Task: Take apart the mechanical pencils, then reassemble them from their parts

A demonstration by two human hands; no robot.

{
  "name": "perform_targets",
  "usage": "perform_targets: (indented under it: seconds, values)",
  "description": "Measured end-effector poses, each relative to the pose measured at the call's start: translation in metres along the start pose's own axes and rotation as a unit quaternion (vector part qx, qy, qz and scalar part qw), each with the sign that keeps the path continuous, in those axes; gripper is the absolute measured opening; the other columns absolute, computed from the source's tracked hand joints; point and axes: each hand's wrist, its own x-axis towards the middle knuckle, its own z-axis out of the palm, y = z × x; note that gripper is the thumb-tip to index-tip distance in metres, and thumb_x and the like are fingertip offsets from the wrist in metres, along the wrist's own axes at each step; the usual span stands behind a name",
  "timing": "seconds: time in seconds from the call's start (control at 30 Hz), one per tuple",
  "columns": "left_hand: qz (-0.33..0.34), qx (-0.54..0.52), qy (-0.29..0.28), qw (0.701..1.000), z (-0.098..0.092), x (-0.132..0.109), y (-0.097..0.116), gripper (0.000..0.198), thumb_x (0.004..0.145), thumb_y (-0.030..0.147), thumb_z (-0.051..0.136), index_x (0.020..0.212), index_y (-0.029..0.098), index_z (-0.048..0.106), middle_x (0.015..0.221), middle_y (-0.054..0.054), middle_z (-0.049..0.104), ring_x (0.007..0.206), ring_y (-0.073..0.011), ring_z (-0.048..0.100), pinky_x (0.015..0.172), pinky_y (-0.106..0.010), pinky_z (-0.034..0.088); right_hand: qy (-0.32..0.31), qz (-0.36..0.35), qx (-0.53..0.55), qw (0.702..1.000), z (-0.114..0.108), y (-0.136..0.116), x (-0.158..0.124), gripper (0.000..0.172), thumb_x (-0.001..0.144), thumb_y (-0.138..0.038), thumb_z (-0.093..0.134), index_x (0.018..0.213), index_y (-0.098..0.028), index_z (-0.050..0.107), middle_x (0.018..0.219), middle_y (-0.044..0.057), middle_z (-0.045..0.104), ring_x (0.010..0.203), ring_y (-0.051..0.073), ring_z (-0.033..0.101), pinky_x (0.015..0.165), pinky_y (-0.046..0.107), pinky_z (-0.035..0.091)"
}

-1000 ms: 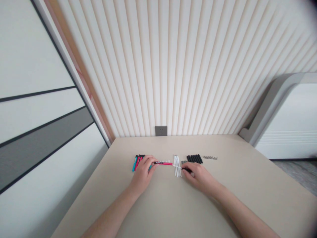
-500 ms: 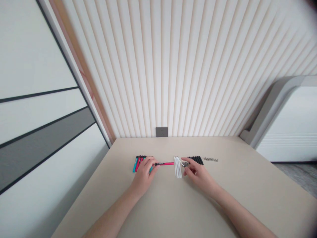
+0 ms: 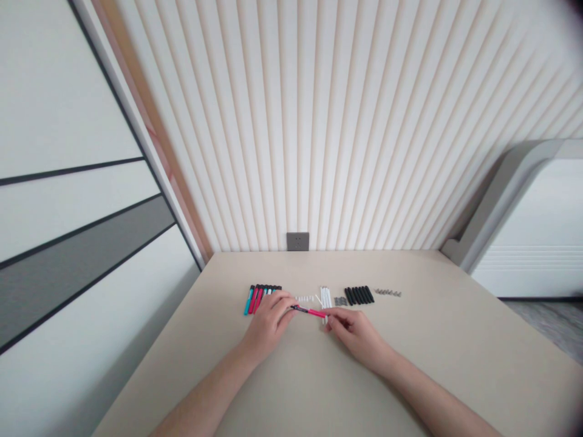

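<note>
Pink pen (image 3: 310,312) with a black tip, lying nearly level in the lower middle of the frame, spanning the gap between the two hands. Left hand (image 3: 268,323): fingers pressed together and curled, tips on the pen's black end. Right hand (image 3: 353,332): thumb and forefinger pinching the pink end, other fingers loosely curled.

Just above the left hand, a tight side-by-side row of teal and red pens (image 3: 260,297). Toward the right along the same band, small white parts (image 3: 304,298), then white sticks (image 3: 325,297), their lower ends close to the right fingers. Farther right, grey pieces (image 3: 340,301), black tubes (image 3: 359,295) and a line of small metal parts (image 3: 388,292), all on a beige table (image 3: 437,340).

Top centre, a grey wall socket (image 3: 297,241) low on a ribbed cream wall panel (image 3: 319,121).
</note>
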Motion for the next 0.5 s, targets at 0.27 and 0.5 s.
perform_targets:
  seconds: [0.27, 0.5]
  values:
    - [-0.06, -0.093, 0.007, 0.994, -0.001, 0.006, 0.009, 0.013, 0.09, 0.019, 0.058, 0.102, 0.021, 0.062, 0.096, -0.003, 0.061, 0.084, -0.0161, 0.06, 0.082, -0.03, 0.048, -0.032, 0.009, -0.002, 0.999, 0.003, -0.001, 0.0, 0.029, 0.089, -0.033, 0.053, 0.106, -0.019, 0.071, 0.059, -0.004, 0.05, 0.054, 0.01, 0.038, 0.051, 0.022, 0.028]
    - [-0.127, -0.153, 0.03, 0.98, 0.0, 0.007, 0.017, 0.021, 0.087, 0.022, 0.061, 0.108, 0.021, 0.06, 0.091, -0.001, 0.062, 0.08, -0.015, 0.058, 0.077, -0.027, 0.047, -0.049, 0.006, -0.01, 0.999, 0.007, -0.004, -0.002, 0.025, 0.09, -0.036, 0.052, 0.091, -0.018, 0.07, 0.058, -0.005, 0.049, 0.054, 0.01, 0.039, 0.052, 0.022, 0.028]
